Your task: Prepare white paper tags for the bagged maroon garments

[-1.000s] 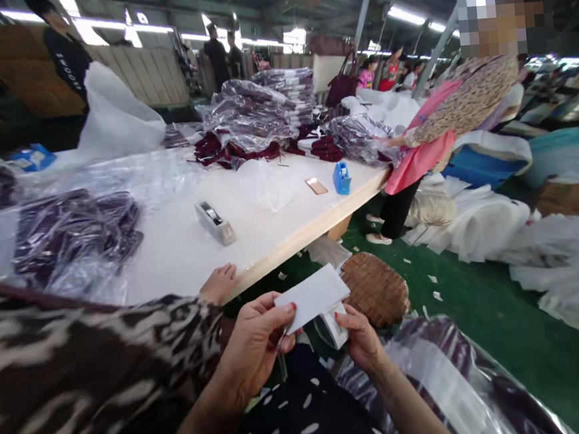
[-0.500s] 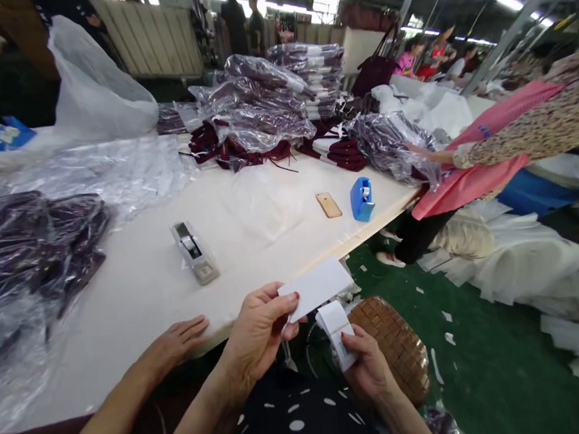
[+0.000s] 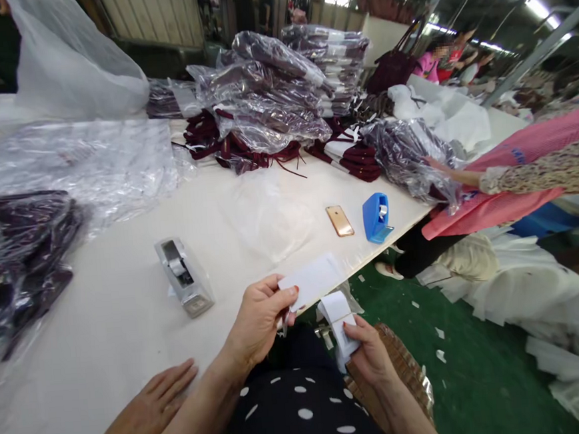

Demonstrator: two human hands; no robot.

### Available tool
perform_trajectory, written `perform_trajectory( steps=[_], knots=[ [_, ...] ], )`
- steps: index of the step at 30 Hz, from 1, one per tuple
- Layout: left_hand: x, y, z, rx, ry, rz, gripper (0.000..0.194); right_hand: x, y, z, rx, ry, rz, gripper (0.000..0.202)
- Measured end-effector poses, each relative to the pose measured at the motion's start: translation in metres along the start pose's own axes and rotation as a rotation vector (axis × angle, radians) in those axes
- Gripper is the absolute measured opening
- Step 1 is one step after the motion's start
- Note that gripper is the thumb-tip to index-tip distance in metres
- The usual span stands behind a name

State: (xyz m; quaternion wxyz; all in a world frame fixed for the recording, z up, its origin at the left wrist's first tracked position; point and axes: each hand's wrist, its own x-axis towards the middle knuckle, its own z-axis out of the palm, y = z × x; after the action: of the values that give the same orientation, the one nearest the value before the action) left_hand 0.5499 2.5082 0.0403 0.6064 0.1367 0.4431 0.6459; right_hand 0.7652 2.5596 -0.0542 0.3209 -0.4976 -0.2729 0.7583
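My left fingers (image 3: 287, 300) pinch a white card (image 3: 314, 280) by its near end, and it sticks out toward two o'clock. My right fingers (image 3: 357, 332) grip a bundle of white slips (image 3: 335, 309) that pokes out toward eleven o'clock, with a thin band (image 3: 340, 318) around it. From far away I can't feel how tight I squeeze, so the card could drop, since only one end is held. If the band slips or snaps, the slips could spill onto the green floor (image 3: 463, 390), because they look to be past the edge of the surface (image 3: 126, 310).

At eight o'clock from my left fingers lies another person's hand (image 3: 165, 390); I could bump it by swinging that way. At ten o'clock sits a gray tape holder (image 3: 184, 277). Farther out, between one and two o'clock, the phone (image 3: 339, 220) lies beside a blue tape holder (image 3: 372, 220). That one is near the edge, so a careless knock could tip it off.
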Motion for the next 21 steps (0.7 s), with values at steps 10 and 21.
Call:
perform_trajectory(
  steps=[10,21],
  knots=[
    [0.108,-0.086,-0.051,0.373,0.265,-0.134,0.027,0.121,-0.086,-0.034,-0.187,0.07,0.021,0.024],
    [0.257,-0.17,0.011,0.675,0.534,-0.28,0.008,0.284,-0.167,-0.031,-0.463,-0.379,0.354,0.028]
  ],
)
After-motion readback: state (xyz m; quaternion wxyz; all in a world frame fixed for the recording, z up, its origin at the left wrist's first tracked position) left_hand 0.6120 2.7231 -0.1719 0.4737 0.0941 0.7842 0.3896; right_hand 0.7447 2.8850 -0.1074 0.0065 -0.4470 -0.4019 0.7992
